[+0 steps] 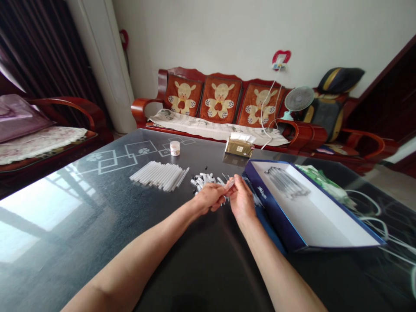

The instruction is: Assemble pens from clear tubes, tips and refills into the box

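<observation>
Pinching a small translucent piece (230,184), left of the blue box (276,212), in closed grip of left hand (209,197). Touching it from nearer box side with curled right hand (242,200); cannot tell whether gripping. Reading long axis as slanting toward box, uncertain.

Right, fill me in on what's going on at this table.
A person's left hand and right hand meet over the dark table, fingers closed around a small pale piece, too small to make out clearly. Just beyond the hands lies a loose pile of short white and black pieces. White tubes lie side by side to the left; on the right, an open blue box holds a batch of slender grey pieces.
</observation>
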A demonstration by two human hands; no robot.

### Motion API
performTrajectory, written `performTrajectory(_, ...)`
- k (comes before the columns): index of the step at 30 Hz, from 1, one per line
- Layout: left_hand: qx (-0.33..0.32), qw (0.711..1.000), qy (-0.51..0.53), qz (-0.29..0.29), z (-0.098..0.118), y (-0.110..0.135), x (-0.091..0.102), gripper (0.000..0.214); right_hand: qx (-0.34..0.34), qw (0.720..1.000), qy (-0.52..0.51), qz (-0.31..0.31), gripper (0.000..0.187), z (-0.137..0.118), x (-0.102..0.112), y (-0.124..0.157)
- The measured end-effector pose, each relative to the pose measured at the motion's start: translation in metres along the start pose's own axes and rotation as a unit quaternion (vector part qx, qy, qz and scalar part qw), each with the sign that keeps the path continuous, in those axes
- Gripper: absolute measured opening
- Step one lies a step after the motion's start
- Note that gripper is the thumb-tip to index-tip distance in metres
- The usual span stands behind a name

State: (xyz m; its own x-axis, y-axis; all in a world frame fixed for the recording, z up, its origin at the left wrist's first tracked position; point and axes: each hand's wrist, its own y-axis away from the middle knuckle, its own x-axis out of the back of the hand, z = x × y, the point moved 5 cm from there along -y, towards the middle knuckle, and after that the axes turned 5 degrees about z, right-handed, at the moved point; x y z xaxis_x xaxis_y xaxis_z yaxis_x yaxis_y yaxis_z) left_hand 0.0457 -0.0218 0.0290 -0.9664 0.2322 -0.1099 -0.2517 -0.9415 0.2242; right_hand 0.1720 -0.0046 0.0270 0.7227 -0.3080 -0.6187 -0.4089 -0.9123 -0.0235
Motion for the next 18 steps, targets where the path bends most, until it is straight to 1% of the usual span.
performTrajectory(1,0.065,0.996,0.037,-0.046,-0.005,0.001,-0.004,0.028,0.013,1.000,-0.009,0.015,0.029,-0.006,0.005,-0.005)
performTrajectory(2,0.098,0.991,0.054,-0.078,-0.007,0.002,-0.006,0.029,0.025,0.999,-0.014,0.028,0.029,-0.011,0.009,-0.010)
performTrajectory(3,0.098,0.989,0.061,-0.094,-0.008,0.002,-0.006,0.030,0.037,0.999,-0.014,0.037,0.029,-0.014,0.013,-0.014)
performTrajectory(4,0.071,0.991,0.074,-0.088,-0.006,0.000,-0.005,0.031,0.045,0.998,-0.003,0.043,0.030,-0.015,0.017,-0.016)
performTrajectory(5,0.029,0.993,0.084,-0.074,-0.004,-0.002,-0.002,0.032,0.051,0.998,0.024,0.041,0.032,-0.015,0.020,-0.017)
performTrajectory(7,-0.049,0.993,0.094,-0.046,0.001,-0.006,0.006,0.035,0.074,0.988,0.131,0.021,0.035,-0.009,0.022,-0.017)
performTrajectory(8,-0.073,0.992,0.095,-0.032,0.002,-0.008,0.010,0.036,0.095,0.975,0.200,0.006,0.037,-0.005,0.022,-0.016)
performTrajectory(9,-0.088,0.991,0.096,-0.017,0.003,-0.011,0.016,0.036,0.122,0.955,0.269,-0.008,0.038,-0.001,0.022,-0.014)
performTrajectory(10,-0.095,0.991,0.097,-0.002,0.003,-0.012,0.021,0.036,0.150,0.931,0.332,-0.017,0.038,0.002,0.022,-0.013)
performTrajectory(12,-0.094,0.990,0.105,0.022,0.004,-0.015,0.032,0.035,0.208,0.881,0.424,-0.029,0.037,0.006,0.022,-0.010)
performTrajectory(14,-0.092,0.988,0.116,0.035,0.005,-0.017,0.040,0.033,0.258,0.834,0.486,-0.045,0.031,0.008,0.021,-0.007)
performTrajectory(16,-0.095,0.987,0.119,0.045,0.005,-0.019,0.045,0.033,0.296,0.793,0.528,-0.069,0.026,0.009,0.019,-0.004)
performTrajectory(18,-0.104,0.987,0.113,0.054,0.004,-0.021,0.047,0.032,0.321,0.768,0.549,-0.075,0.026,0.009,0.019,-0.002)
